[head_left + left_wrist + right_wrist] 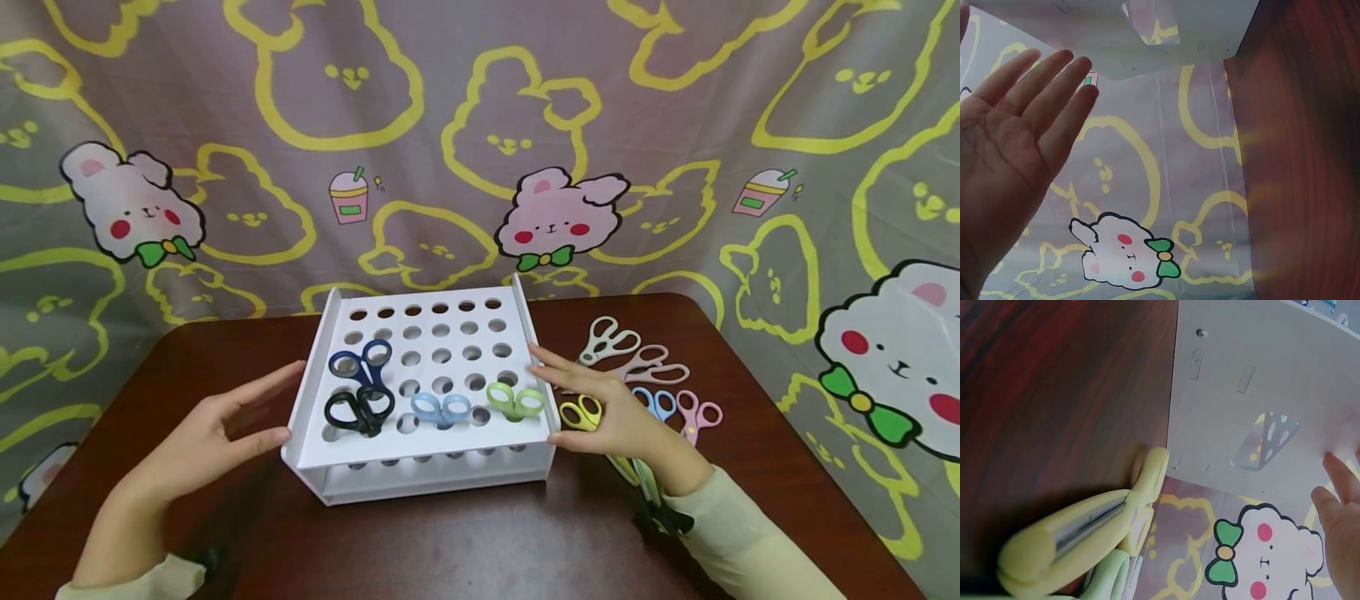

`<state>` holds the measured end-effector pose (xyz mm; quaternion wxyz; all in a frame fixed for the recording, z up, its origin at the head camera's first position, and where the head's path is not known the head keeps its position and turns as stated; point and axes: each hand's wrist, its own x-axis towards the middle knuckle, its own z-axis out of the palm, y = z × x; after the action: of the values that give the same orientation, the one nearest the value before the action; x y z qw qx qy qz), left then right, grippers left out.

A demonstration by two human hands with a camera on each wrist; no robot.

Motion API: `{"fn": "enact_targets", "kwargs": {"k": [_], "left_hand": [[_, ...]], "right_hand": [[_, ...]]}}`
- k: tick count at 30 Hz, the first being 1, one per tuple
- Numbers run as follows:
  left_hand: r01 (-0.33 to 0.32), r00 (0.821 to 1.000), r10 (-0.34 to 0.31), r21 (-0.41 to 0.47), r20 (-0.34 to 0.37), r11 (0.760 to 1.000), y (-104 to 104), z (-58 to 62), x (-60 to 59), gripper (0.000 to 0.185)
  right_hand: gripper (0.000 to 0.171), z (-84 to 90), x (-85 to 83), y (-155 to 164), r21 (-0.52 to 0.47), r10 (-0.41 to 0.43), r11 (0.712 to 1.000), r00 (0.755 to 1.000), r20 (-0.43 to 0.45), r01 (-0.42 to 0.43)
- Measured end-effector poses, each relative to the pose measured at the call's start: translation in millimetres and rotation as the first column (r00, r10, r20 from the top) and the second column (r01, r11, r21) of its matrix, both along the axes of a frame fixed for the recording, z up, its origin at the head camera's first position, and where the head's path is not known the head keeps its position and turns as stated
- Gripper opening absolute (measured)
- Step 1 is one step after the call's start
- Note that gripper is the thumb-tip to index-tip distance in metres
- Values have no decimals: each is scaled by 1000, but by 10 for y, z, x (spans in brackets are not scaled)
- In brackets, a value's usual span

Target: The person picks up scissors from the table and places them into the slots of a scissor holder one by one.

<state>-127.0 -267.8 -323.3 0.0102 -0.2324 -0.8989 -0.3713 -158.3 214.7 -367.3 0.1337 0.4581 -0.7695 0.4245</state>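
A white rack [318,433] with rows of round holes stands in the middle of the brown table. Dark blue scissors [362,363], black scissors [360,410], light blue scissors [441,408] and green scissors [515,400] stand in its holes. My left hand [279,404] is open beside the rack's left wall, fingers straight; I cannot tell whether it touches. The left wrist view shows the flat palm [1035,106] under the white wall [1147,31]. My right hand [558,398] is open with its fingers [1341,506] against the rack's right wall [1260,394].
Loose scissors lie right of the rack: cream [609,340], beige-pink [651,363], blue [660,403], pink [699,413] and yellow [581,413], the yellow pair [1085,531] partly under my right hand. A cartoon-print curtain hangs behind and around the table.
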Motion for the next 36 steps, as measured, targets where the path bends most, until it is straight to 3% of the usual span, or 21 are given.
{"fn": "enact_targets", "kwargs": {"k": [7,15,21,30,36], "left_hand": [[22,1000,-22,-40,-12,999,25,-6,13,73],[108,994,-108,58,-7,992,37,-45,16,76],[160,987,-162,127,6,979,27,-85,1,77],[157,987,-160,140,8,978,31,-87,24,78],[165,986,-168,151,4,975,37,-107,15,78]], "right_hand": [[75,5,0,-5,-2,17,1000,1000,-8,-17],[79,-11,39,30,14,13,1000,999,52,-14],[82,46,84,174,91,-101,992,986,132,89],[65,42,64,517,209,-315,928,949,8,307],[49,-28,42,628,365,-408,850,913,-2,381]]}}
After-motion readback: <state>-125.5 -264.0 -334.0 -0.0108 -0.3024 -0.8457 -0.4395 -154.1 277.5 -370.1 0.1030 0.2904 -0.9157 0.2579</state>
